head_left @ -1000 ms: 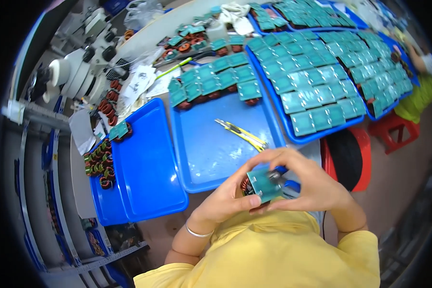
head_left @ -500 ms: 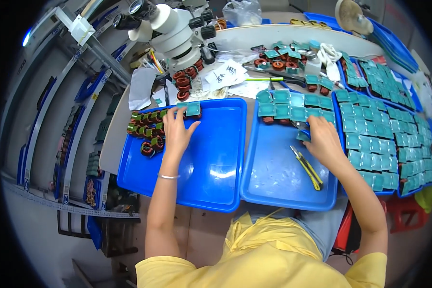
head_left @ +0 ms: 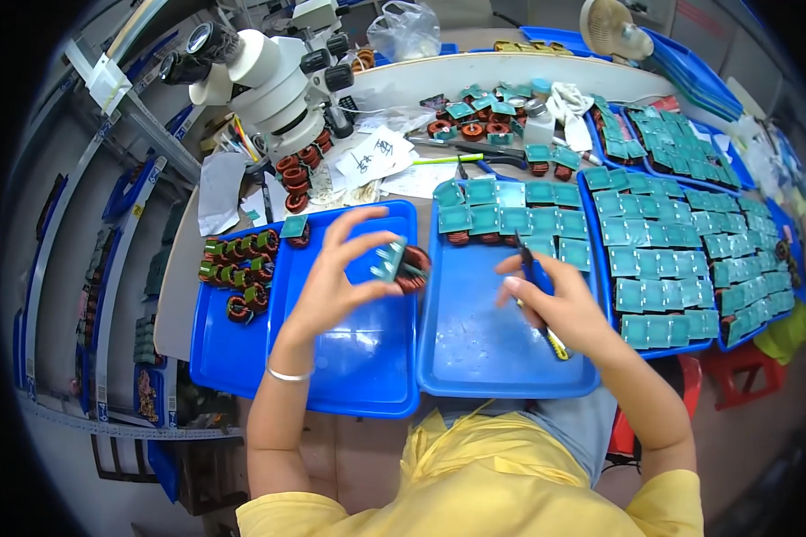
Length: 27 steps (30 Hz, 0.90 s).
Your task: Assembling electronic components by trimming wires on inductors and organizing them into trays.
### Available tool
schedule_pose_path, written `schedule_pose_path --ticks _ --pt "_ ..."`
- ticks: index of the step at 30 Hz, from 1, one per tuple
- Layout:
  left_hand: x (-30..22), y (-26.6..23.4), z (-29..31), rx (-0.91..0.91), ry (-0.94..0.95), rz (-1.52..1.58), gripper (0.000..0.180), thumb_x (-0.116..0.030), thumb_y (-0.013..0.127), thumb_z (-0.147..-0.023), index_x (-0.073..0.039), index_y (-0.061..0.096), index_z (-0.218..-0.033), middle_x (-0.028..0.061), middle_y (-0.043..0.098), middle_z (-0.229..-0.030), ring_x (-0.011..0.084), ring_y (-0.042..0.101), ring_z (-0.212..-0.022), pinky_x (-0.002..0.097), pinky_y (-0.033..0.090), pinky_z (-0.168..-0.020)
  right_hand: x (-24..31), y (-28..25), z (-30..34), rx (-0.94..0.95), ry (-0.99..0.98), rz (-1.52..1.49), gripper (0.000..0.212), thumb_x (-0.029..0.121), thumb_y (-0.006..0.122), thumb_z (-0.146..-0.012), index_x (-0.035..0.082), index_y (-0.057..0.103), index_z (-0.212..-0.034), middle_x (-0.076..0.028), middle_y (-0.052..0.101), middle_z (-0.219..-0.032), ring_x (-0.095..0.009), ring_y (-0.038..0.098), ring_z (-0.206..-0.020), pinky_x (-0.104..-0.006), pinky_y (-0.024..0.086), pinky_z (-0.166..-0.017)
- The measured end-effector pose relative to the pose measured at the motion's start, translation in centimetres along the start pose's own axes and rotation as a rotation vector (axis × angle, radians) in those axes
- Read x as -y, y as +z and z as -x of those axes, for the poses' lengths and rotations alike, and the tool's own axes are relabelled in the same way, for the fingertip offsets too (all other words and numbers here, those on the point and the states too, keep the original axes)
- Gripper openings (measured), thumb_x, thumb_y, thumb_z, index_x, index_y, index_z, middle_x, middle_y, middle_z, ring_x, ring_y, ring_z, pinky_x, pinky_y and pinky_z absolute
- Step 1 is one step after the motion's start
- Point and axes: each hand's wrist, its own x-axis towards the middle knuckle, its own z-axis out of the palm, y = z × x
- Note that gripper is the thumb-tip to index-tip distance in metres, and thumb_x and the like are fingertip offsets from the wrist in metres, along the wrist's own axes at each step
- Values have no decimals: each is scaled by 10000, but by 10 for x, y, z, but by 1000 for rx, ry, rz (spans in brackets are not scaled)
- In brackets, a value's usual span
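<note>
My left hand (head_left: 327, 282) is closed on a copper-wound coil (head_left: 412, 268) with a small green circuit board on its side, held tilted above the left blue tray (head_left: 358, 376). In my right hand (head_left: 560, 300) is a pair of dark blue-handled pliers (head_left: 535, 273), over the right blue tray (head_left: 475, 358); their jaws are too blurred to make out. Below that hand, a yellow utility knife (head_left: 557, 347) lies in the tray, partly hidden. Several green-wrapped coils (head_left: 242, 259) sit at the left tray's far left, beside one board-topped coil (head_left: 294, 226).
Board-topped coils (head_left: 484, 219) fill the right tray's far side. More stand in trays (head_left: 658, 277) at the right. Behind are a microscope (head_left: 278, 80), papers (head_left: 372, 157), bare coils (head_left: 295, 174), other pliers (head_left: 479, 167) and a white bottle (head_left: 539, 125). Shelving (head_left: 107, 268) stands left.
My left hand has moved right and nearer me, lifting a coil with a board. My right hand has come back from the board rows, with the pliers now plainly visible. The view has shifted.
</note>
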Motion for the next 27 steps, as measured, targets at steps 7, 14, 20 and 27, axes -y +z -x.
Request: schedule_pose_path --ticks 7,14,20,27 --pt "-62 31 8 151 166 273 636 -410 789 -537 -100 642 -1072 107 434 -1274 296 333 -1258 441 255 -1050 -3 15 30 234 189 -713 337 191 546 -872 -29 480 -1119 -152 592 -901 -215 602 -679 -306 470 -529" --pt "-83 61 19 132 -33 866 803 -230 782 -662 19 377 -1309 128 456 -1204 240 422 -1168 370 351 -983 -1 11 63 71 37 -738 369 151 598 -814 -32 450 -1098 -163 599 -892 -247 626 -725 -317 492 -559" --pt "-92 101 38 -87 -369 1355 428 -17 617 -812 -6 431 -1198 127 519 -1157 186 518 -1078 342 442 -915 -14 15 73 -216 -128 -489 348 69 666 -736 -12 469 -1011 -128 551 -928 -208 612 -767 -320 522 -578" --pt "-110 127 44 -171 -307 1492 428 -95 585 -854 37 403 -1218 147 518 -1177 200 505 -1100 331 395 -956 -17 26 75 -348 -400 -242 393 -43 736 -650 15 496 -956 -78 471 -926 -142 509 -867 -255 452 -773"
